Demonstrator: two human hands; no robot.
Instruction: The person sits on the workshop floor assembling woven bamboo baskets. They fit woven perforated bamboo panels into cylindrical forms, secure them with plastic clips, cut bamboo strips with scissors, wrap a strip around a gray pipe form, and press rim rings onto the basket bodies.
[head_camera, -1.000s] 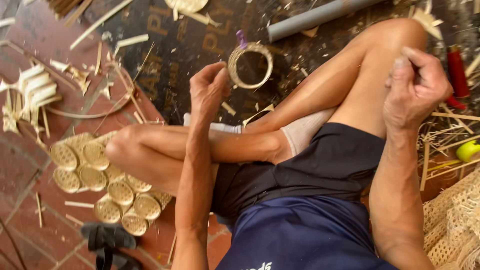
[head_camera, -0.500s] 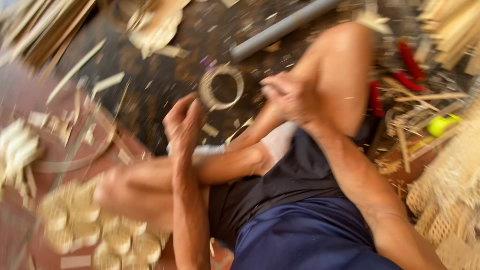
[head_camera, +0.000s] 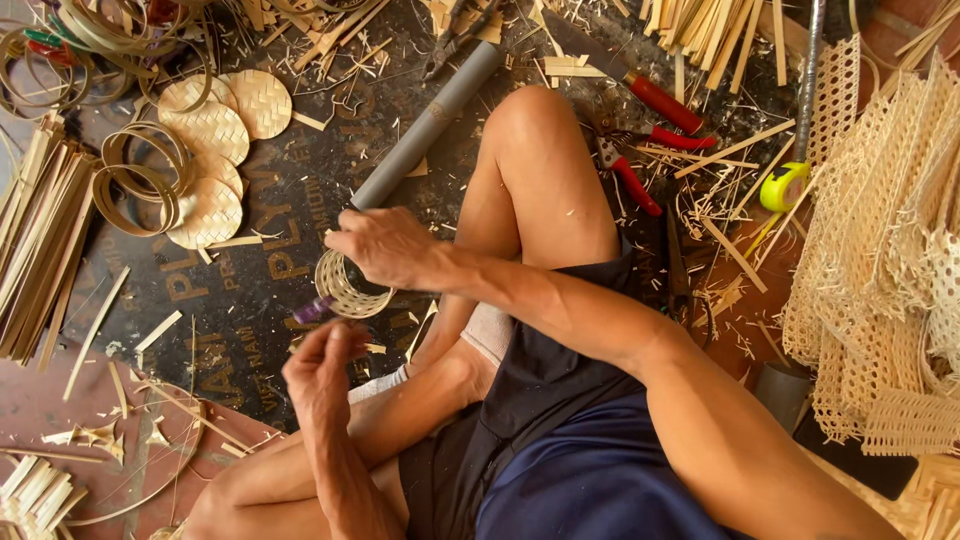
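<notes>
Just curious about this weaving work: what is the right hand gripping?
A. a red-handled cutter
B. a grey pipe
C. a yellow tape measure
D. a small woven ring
D: the right hand grips the small woven ring; the grey pipe lies behind it.

Small woven bamboo ring (head_camera: 350, 290), upright, purple clip (head_camera: 313, 309) at its side

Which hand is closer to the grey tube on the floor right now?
Right. The right hand grips the small woven ring just below the grey tube's lower end. The left hand sits lower, below the ring, further from the tube.
</notes>
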